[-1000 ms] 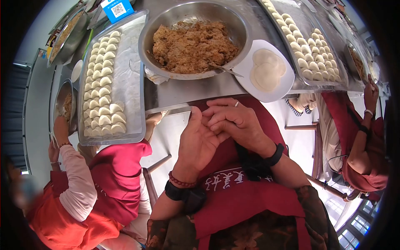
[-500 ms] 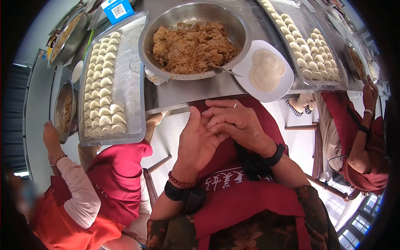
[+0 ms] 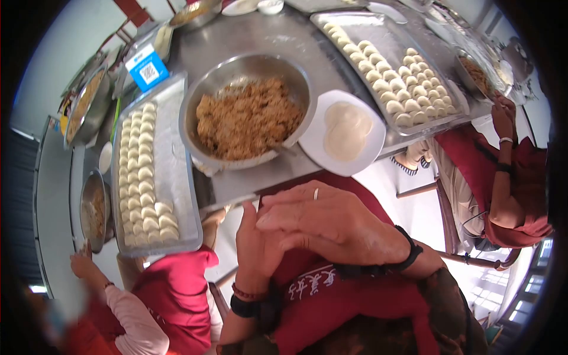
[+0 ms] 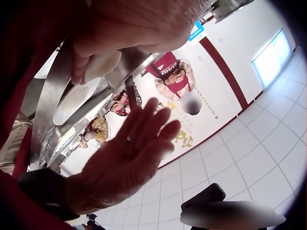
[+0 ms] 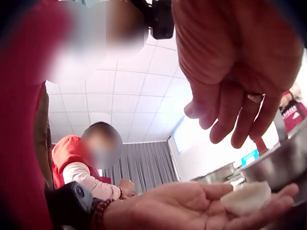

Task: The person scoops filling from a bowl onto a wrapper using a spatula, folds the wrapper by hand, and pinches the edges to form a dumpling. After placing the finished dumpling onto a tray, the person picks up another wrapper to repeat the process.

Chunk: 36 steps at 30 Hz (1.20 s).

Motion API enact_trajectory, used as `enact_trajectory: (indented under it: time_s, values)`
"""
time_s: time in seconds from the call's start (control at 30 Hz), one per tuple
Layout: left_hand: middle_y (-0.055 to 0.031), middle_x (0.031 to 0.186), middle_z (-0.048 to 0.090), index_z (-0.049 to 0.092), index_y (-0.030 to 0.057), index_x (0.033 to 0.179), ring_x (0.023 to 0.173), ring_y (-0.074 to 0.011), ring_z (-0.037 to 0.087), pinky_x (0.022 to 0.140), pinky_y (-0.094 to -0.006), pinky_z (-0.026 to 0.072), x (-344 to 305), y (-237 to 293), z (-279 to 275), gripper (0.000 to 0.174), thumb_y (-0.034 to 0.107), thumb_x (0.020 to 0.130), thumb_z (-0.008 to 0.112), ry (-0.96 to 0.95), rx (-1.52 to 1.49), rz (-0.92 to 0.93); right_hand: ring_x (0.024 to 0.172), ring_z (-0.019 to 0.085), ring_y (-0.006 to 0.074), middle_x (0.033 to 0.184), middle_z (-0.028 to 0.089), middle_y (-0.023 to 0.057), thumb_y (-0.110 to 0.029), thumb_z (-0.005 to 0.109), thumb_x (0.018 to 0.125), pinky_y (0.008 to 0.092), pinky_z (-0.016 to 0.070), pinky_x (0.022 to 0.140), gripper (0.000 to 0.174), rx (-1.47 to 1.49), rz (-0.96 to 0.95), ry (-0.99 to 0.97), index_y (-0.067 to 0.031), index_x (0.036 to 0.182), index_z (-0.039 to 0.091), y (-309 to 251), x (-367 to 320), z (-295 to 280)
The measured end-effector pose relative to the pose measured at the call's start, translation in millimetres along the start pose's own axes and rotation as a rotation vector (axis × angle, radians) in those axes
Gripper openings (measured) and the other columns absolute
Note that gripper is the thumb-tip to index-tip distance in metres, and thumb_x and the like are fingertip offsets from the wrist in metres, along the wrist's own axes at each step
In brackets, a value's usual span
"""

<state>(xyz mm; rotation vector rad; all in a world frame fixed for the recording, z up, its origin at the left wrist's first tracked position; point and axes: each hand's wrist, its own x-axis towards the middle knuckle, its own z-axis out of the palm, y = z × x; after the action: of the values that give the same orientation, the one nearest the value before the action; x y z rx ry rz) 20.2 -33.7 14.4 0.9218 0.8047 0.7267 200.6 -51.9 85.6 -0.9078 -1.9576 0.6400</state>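
Observation:
My left hand (image 3: 255, 242) is held palm up, and a pale, half-moon dumpling (image 5: 247, 197) lies on its fingers (image 5: 288, 191). The right hand (image 3: 337, 225), with a ring on one finger, is above it and hides the dumpling in the head view. In the right wrist view, the right fingers (image 5: 230, 112) hang loosely bent over the left palm, apart from the dumpling. Beyond the hands are a steel bowl (image 3: 188, 124) of brown filling (image 3: 248, 118) and a white plate (image 3: 374, 155) with thin round wrappers (image 3: 348, 131).
A metal tray (image 3: 177, 195) with rows of dumplings (image 3: 140, 177) lies left of the bowl; another tray (image 3: 378, 35) of dumplings is at right. A blue QR-code sign (image 3: 147, 70) stands at back left. People in red sit on both sides.
My right hand has come off the left fingers, where both hands' fingertips met, and spread flatter above them. The head view has tilted up. The person at left has shifted.

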Motion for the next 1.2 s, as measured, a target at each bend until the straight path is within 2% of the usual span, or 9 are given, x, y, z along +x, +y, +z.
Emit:
enact_trajectory:
  time_s: [0.03,0.2,0.33,0.4,0.5,0.53,0.9,1.1,1.2]
  values:
    - [-0.0215,0.138,0.048,0.039,-0.0040,0.138,0.130,-0.0325,0.047,0.111,-0.0455,0.0384,-1.6,0.6,1.6,0.068,0.054,0.104,0.027,-0.006,0.030,0.007,0.113,0.063,0.0282,0.115,0.068,0.0062,-0.013,0.074,0.078,0.0375,0.0508,0.092,0.036,0.013,-0.016,0.022,-0.0075,0.113,0.067,-5.2,4.7,-6.8]
    - [-0.0242,0.137,0.048,0.039,-0.0060,0.137,0.130,-0.0367,0.047,0.112,-0.0496,0.0372,1.7,-13.6,-0.6,0.070,0.054,0.104,0.027,0.011,-0.603,-0.150,0.113,0.063,0.0262,0.116,0.069,0.0052,-0.016,0.070,0.082,0.0356,0.0520,0.092,0.030,0.063,-0.223,0.052,-0.0067,0.110,0.068,-42.0,29.7,-42.4]
    - [-0.0263,0.137,0.048,0.038,-0.0076,0.137,0.129,-0.0401,0.046,0.113,-0.0528,0.0362,5.7,-25.8,-1.2,0.071,0.054,0.104,0.027,-0.104,-0.955,-0.166,0.108,0.066,0.0269,0.115,0.068,0.0108,-0.024,0.073,0.079,0.0357,0.0530,0.090,0.036,0.217,-0.190,0.009,-0.0025,0.107,0.067,-80.5,53.3,-52.8]
    - [-0.0274,0.136,0.048,0.038,-0.0084,0.137,0.129,-0.0418,0.046,0.113,-0.0544,0.0358,6.6,-23.3,2.4,0.072,0.055,0.103,0.027,-0.076,-0.948,-0.164,0.100,0.066,0.0272,0.108,0.068,0.0127,-0.023,0.073,0.077,0.0362,0.0533,0.084,0.033,0.352,-0.160,0.010,-0.0013,0.101,0.067,-98.1,61.3,-53.9]
    - [-0.0303,0.134,0.049,0.041,-0.0117,0.134,0.128,-0.0473,0.045,0.113,-0.0591,0.0349,6.9,-9.5,11.7,0.075,0.055,0.103,0.029,0.165,-0.642,-0.237,0.080,0.066,0.0282,0.085,0.066,0.0145,-0.014,0.069,0.074,0.0372,0.0536,0.068,0.015,0.483,-0.143,-0.024,-0.0022,0.082,0.067,-129.4,72.8,-66.3]
    - [-0.0310,0.133,0.050,0.044,-0.0128,0.131,0.128,-0.0474,0.047,0.113,-0.0578,0.0363,7.0,-13.8,6.9,0.075,0.055,0.102,0.031,0.127,-0.678,-0.223,0.073,0.066,0.0286,0.077,0.066,0.0151,-0.012,0.067,0.073,0.0375,0.0537,0.063,0.009,0.522,-0.142,-0.047,-0.0024,0.076,0.067,-136.5,76.8,-69.8]
    - [-0.0305,0.135,0.050,0.046,-0.0111,0.131,0.129,-0.0460,0.046,0.114,-0.0575,0.0337,5.3,-4.8,10.1,0.070,0.051,0.104,0.030,0.143,-0.671,-0.223,0.080,0.066,0.0281,0.084,0.066,0.0151,-0.013,0.070,0.073,0.0374,0.0527,0.069,0.016,0.669,-0.169,-0.227,-0.0011,0.084,0.066,-130.5,79.0,-64.2]
    - [-0.0307,0.136,0.050,0.049,-0.0097,0.131,0.130,-0.0456,0.046,0.115,-0.0569,0.0327,10.0,-20.4,1.7,0.070,0.052,0.103,0.031,-0.022,-0.765,-0.199,0.085,0.065,0.0279,0.088,0.066,0.0151,-0.013,0.072,0.073,0.0374,0.0521,0.072,0.021,0.703,-0.175,-0.223,-0.0004,0.089,0.066,-126.2,79.5,-71.8]
    - [-0.0309,0.136,0.049,0.047,-0.0105,0.131,0.130,-0.0457,0.045,0.115,-0.0564,0.0333,7.0,-12.9,2.6,0.070,0.052,0.103,0.031,0.000,-0.795,-0.179,0.087,0.065,0.0277,0.090,0.067,0.0151,-0.013,0.072,0.073,0.0374,0.0518,0.074,0.023,0.735,-0.190,-0.260,0.0000,0.091,0.065,-122.6,76.2,-69.7]
